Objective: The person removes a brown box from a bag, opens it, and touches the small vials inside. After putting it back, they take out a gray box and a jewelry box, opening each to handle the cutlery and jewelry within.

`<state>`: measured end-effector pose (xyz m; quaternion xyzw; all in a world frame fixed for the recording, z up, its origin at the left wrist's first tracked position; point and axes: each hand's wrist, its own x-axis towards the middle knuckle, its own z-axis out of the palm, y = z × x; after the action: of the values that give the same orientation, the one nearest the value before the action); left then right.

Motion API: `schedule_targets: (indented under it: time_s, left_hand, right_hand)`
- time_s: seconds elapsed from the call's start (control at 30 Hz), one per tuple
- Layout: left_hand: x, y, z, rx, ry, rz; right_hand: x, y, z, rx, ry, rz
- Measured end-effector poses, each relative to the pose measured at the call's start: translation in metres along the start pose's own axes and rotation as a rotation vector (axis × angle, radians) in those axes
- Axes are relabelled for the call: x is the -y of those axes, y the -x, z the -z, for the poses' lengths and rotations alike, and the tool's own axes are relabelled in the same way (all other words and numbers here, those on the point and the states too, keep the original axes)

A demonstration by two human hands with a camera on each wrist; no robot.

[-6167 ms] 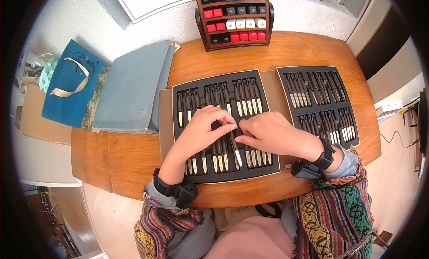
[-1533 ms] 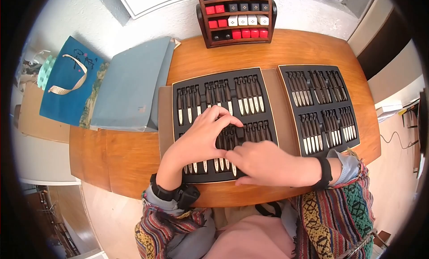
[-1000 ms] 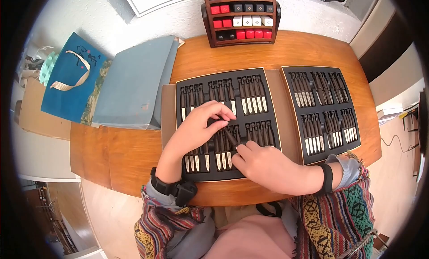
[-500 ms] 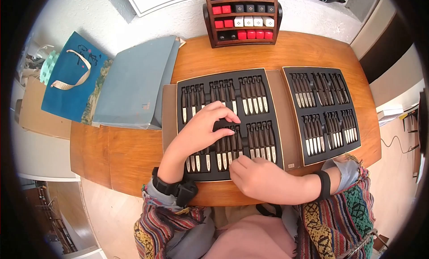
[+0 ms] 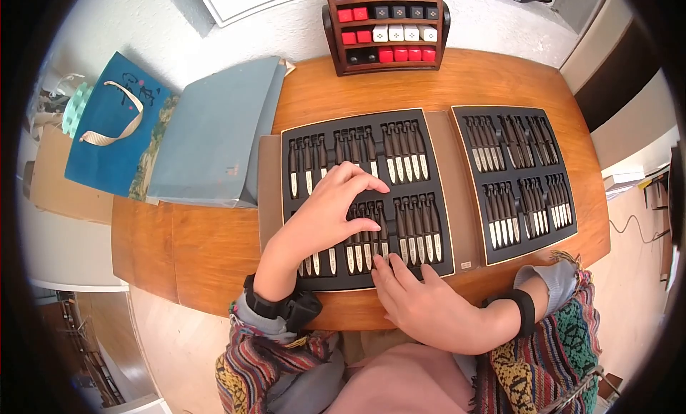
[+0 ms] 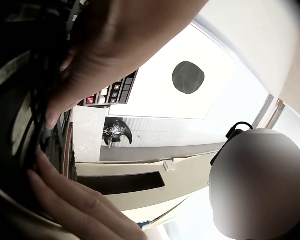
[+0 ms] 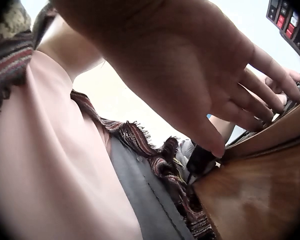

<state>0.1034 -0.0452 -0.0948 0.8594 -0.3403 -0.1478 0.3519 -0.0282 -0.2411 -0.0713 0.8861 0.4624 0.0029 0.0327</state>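
Since half a second ago the right hand [image 5: 421, 303] has drawn back toward the body, and its straight, spread fingers now rest on the near edge of the left tray [image 5: 304, 277], holding nothing. The left hand [image 5: 325, 210] stays on the tray's middle, fingers loosely bent, tips pressing on the handles of the near row of knives [image 5: 418, 228]; whether it pinches one I cannot tell.

The wooden bench [image 5: 214, 250] carries everything. A grey box [image 5: 214, 135] lies at its far left, a blue bag [image 5: 111, 128] beside that. The left tray sits in the middle, the right tray [image 5: 564, 242] just beside it, both filled with knives. A wooden rack [image 5: 339, 64] of small cubes stands at the far edge.
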Motion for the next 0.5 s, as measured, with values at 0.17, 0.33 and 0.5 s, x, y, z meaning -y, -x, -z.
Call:
schedule_targets:
  time_s: [0.17,0.33,0.5]
  left_hand:
    - [-0.0023,0.0006,-0.0012,-0.005,-0.029,-0.004]
    - [-0.0032,0.0023,-0.0023,-0.012,-0.042,-0.004]
    - [-0.0059,0.0032,-0.0019,-0.002,-0.070,0.005]
  right_hand:
    - [-0.0025,0.0001,-0.0001,0.004,-0.062,0.000]
    - [-0.0033,-0.0004,-0.0031,-0.002,-0.128,-0.005]
    - [-0.0088,-0.0022,-0.0051,-0.033,-0.180,0.002]
